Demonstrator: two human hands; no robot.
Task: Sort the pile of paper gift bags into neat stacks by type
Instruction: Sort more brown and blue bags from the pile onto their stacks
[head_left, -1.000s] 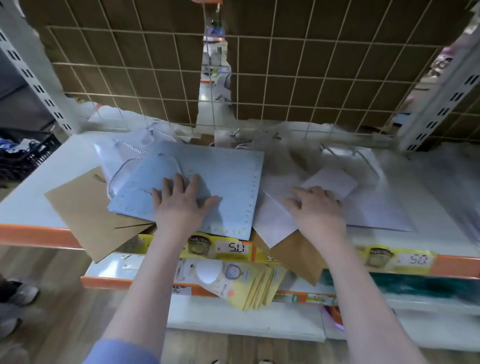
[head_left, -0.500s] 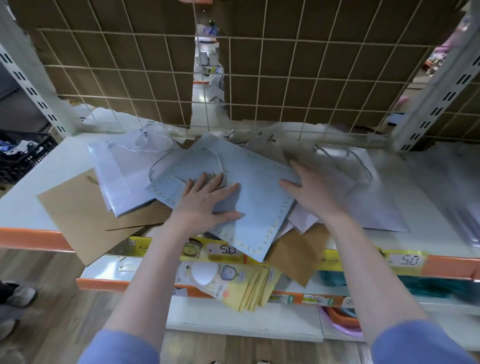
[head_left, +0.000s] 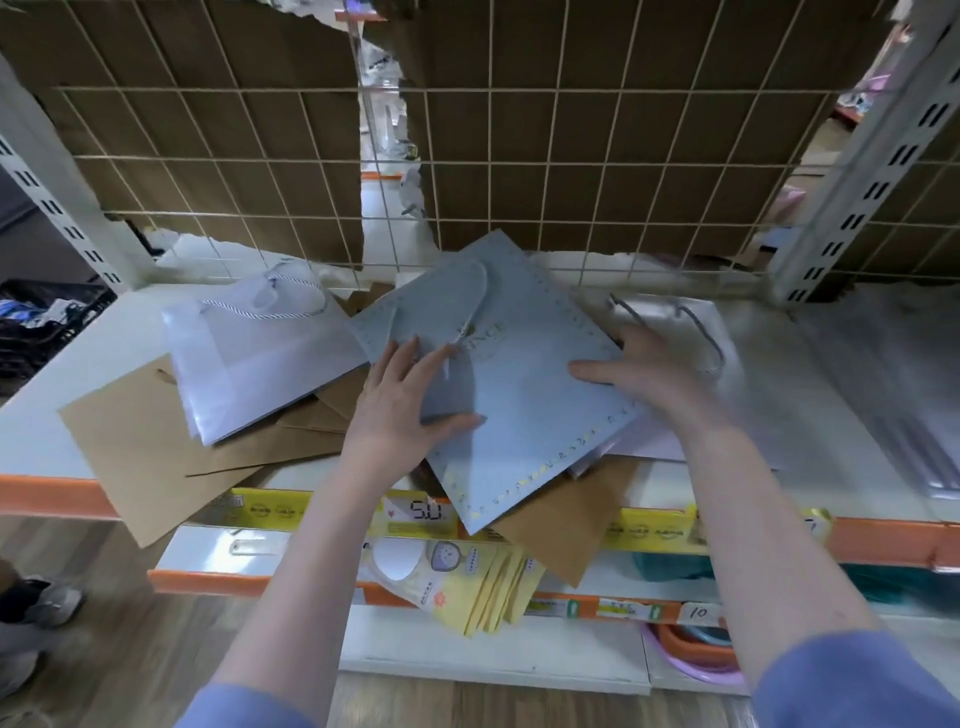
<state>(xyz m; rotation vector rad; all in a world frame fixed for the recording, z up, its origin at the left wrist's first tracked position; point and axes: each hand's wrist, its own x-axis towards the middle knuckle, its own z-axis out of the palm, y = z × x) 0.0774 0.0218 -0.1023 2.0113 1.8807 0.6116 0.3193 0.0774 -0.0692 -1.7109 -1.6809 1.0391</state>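
A light blue gift bag (head_left: 524, 395) with gold-dotted edges lies tilted on top of the pile on the white shelf (head_left: 52, 384). My left hand (head_left: 400, 405) grips its left edge, thumb on top. My right hand (head_left: 644, 364) holds its right edge. A white bag with rope handles (head_left: 249, 358) lies to the left. Brown kraft bags (head_left: 135, 452) stick out from under it and over the shelf front; another brown bag (head_left: 566, 525) pokes out beneath the blue one. A silvery-white bag (head_left: 737, 374) lies to the right, partly under my right hand.
A wire grid backed with brown cardboard (head_left: 571, 156) closes the back of the shelf. Grey uprights (head_left: 852, 171) stand at both sides. Yellow price labels (head_left: 415, 512) line the orange shelf lip. Yellow packets (head_left: 467, 587) hang on the lower shelf. A shoe (head_left: 36, 597) is at far left.
Both hands have carried the blue bag from the left of the pile to the right and turned it clockwise. The right hand left the white paper and took the bag's right edge.
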